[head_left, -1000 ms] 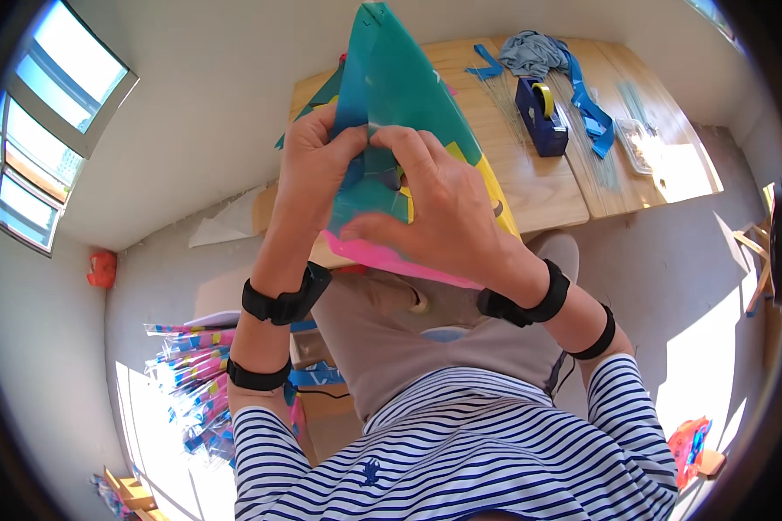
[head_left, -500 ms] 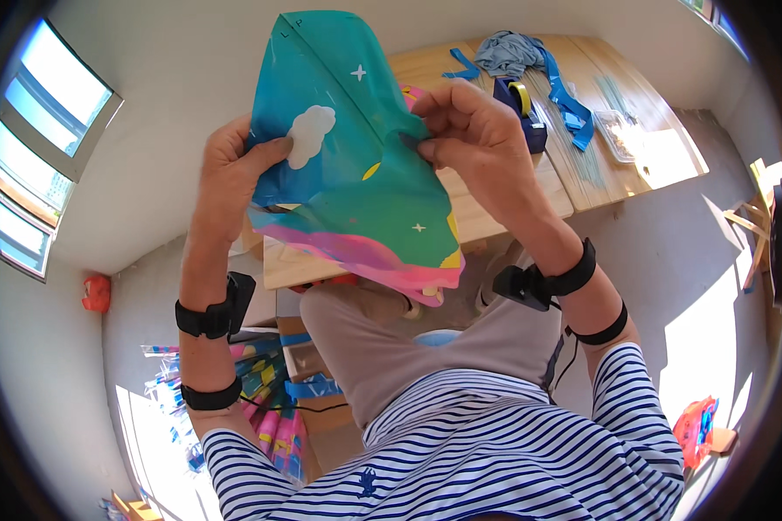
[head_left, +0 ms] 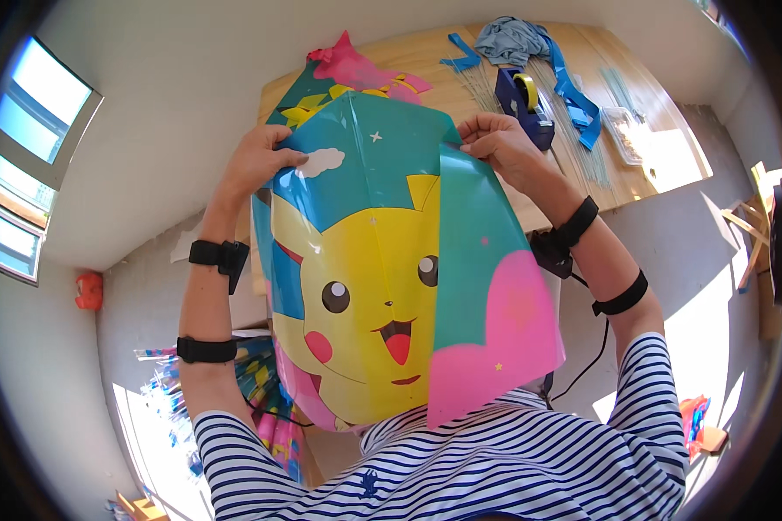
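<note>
Before me hangs a large glossy printed plastic sheet (head_left: pixel 369 295), green and blue above and pink below, with a yellow cartoon face. Its upper left edge, near a white cloud print, is pinched between the thumb and fingers of my left hand (head_left: pixel 262 161). At the upper right edge my right hand (head_left: pixel 500 149) grips the same sheet. The right part folds over as a green and pink flap (head_left: pixel 487 304). The sheet's lower end reaches my striped shirt and hides my lap.
On the wooden table (head_left: pixel 573 130) lie another pink and green printed sheet (head_left: pixel 365 69), a dark blue tape dispenser (head_left: pixel 523 104), a grey cloth (head_left: pixel 508 42), blue ribbon (head_left: pixel 573 100), thin rods and a clear plastic box (head_left: pixel 621 135). Rolled printed sheets (head_left: pixel 252 373) are at lower left.
The sheet has unfolded and dropped toward me, so the yellow face now shows. My hands have moved slightly apart and down. Another printed sheet has come into view on the table.
</note>
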Demonstrator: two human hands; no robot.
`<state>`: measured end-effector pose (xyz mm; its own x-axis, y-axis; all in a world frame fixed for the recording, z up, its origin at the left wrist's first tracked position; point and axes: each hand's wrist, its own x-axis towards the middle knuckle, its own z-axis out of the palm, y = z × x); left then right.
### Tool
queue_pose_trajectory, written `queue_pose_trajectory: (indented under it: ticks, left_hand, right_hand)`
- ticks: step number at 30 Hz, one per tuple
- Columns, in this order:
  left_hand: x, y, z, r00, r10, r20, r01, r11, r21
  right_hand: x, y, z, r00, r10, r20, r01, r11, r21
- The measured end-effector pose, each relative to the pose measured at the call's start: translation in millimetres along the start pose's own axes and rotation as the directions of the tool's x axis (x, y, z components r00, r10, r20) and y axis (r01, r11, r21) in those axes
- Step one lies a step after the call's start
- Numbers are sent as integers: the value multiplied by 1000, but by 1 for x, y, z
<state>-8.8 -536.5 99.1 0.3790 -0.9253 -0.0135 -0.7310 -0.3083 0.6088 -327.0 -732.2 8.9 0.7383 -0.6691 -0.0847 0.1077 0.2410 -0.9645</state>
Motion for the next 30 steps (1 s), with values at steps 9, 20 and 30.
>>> queue_pose_trajectory:
  ticks: [9,20,30]
  left_hand:
    - [24,-55,150,887,459,45,-351,608,712]
    - [-19,-49,221,922,301,243,-360,899,252]
    - [-19,-57,223,920,321,224,-373,893,252]
  right_hand:
    - [41,127,-36,979,122,-161,-176,907,-382]
    - [35,118,-144,784,-261,-562,-152,798,-583]
    - [64,37,-204,711,-138,-689,-231,880,-415]
